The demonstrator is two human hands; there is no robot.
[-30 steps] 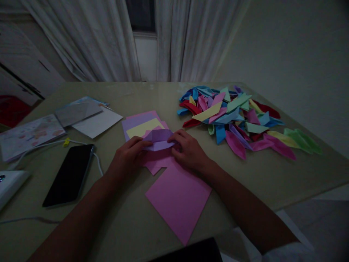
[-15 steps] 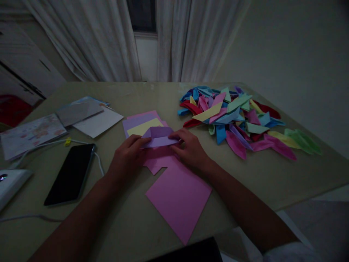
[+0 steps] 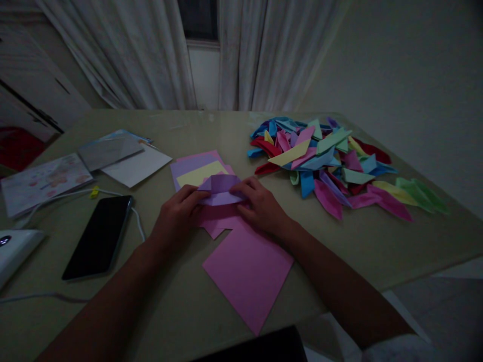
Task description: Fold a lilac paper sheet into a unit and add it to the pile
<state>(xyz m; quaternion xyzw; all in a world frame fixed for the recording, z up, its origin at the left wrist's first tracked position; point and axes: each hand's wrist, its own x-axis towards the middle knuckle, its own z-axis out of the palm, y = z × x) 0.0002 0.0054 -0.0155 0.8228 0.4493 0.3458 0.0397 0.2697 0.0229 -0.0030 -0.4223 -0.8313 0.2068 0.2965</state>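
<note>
Between my two hands is a partly folded piece of purple origami paper (image 3: 222, 197), its back flap standing up. My left hand (image 3: 179, 211) pinches its left end between thumb and fingers. At the other end, my right hand (image 3: 260, 203) grips the paper, fingertips on the fold. Beneath it lie loose sheets: a yellow sheet (image 3: 196, 173), a lilac sheet (image 3: 176, 170) and pink sheets around them. A pink square sheet (image 3: 249, 276) lies cornerwise nearer to me, below my right hand. The fingers hide parts of the folded paper's ends.
A heap of folded paper pieces (image 3: 317, 156) in many colours covers the table's back right. To the left are a black phone (image 3: 98, 239), a white cable (image 3: 138, 221), a white device (image 3: 18, 254), a floral card (image 3: 45, 181) and a white sheet (image 3: 138, 166).
My right fingers have shifted slightly left along the purple paper's fold. Both hands keep hold of it. The whole view has moved a little.
</note>
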